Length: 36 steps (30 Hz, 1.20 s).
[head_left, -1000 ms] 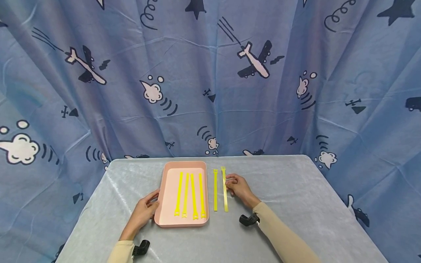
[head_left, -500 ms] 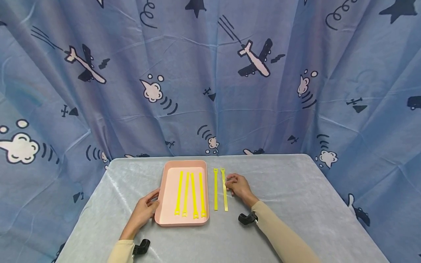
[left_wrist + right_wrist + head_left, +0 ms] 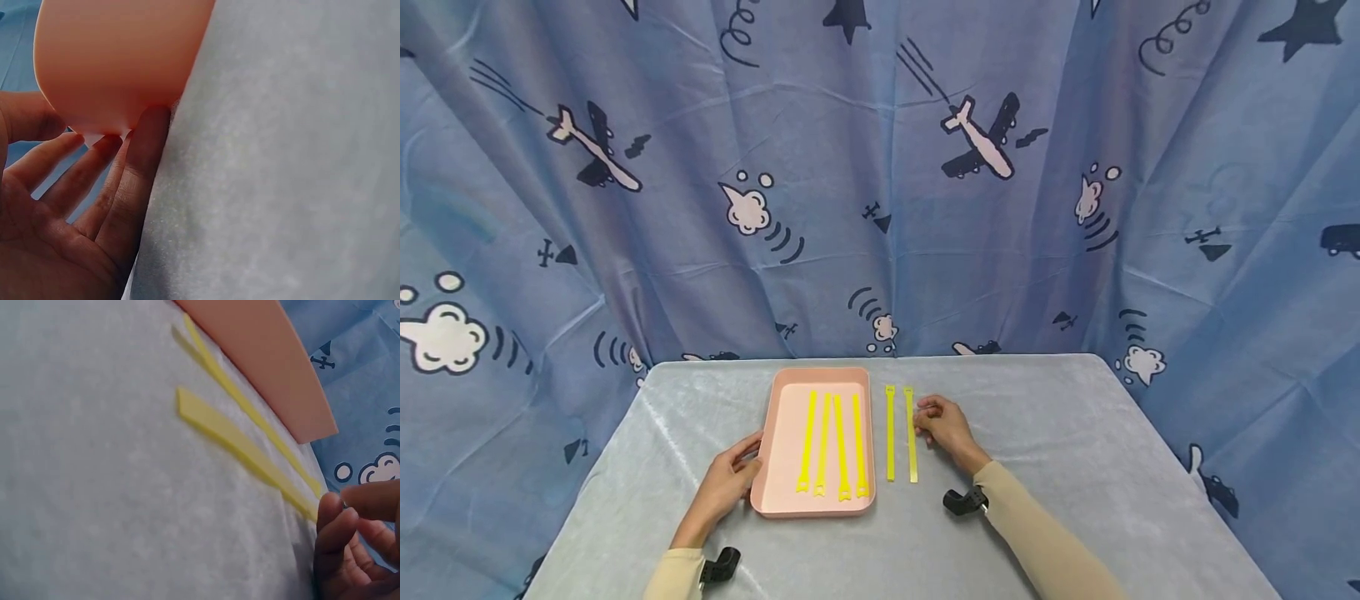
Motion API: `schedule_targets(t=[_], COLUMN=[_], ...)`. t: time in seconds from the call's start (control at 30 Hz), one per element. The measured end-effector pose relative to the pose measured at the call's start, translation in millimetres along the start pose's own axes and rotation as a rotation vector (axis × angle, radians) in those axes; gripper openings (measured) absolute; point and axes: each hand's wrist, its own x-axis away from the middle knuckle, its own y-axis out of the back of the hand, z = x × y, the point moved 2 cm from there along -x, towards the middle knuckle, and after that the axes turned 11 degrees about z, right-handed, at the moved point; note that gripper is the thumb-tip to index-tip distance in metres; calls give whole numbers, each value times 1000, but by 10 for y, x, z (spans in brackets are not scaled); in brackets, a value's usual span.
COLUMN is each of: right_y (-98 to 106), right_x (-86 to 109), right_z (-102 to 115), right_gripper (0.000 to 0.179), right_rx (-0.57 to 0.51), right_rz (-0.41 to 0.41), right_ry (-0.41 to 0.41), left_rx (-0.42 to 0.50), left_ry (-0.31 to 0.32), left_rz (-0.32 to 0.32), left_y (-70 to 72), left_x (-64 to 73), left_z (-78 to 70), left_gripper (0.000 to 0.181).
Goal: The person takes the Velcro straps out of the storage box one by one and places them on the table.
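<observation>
My right hand [image 3: 949, 429] pinches the edge of a flat yellow cable tie [image 3: 912, 450] with a wider slotted head. That tie lies lengthwise on the table, its plain end towards me; in the right wrist view the fingertips [image 3: 329, 509] are right at its far part. A second yellow cable tie [image 3: 891, 437] lies parallel to it, between it and the pink tray [image 3: 782, 500]. Several more yellow cable ties [image 3: 841, 454] lie inside the tray, heads towards me. My left hand [image 3: 722, 483] rests its extended fingertips [image 3: 150, 134] against the tray's left outer wall.
A grey cloth-covered table [image 3: 1075, 433] carries everything. Behind it hangs a blue curtain [image 3: 820, 275] printed with planes and clouds. Black wrist cameras [image 3: 966, 502] are strapped on both sleeves.
The tie at my right hand has slid slightly towards me, its head now about level with the neighbouring tie's. Both hands stay almost in place, and the tray has not moved.
</observation>
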Motion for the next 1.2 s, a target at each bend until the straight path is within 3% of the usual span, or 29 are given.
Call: schedule_targets(t=[0.27,0.5,0.9,1.2], right_y=[-30,-95,-304,-388], right_x=[100,192,385,422], right_z=[84,206,413,545], right_gripper=[28,31,32,31], right_rx=[-65,-118,-124,-142], right_rz=[12,85,138,162], right_ry=[59,97,157,204], left_rx=[4,-5,-11,-7], left_ry=[-8,-16,-24,-35], left_rz=[9,5,-5,-8], left_y=[4,-6,-2,-16], left_x=[14,22,37,18], left_z=[-4,-9,-6,4], left_gripper=[50,50,50,50])
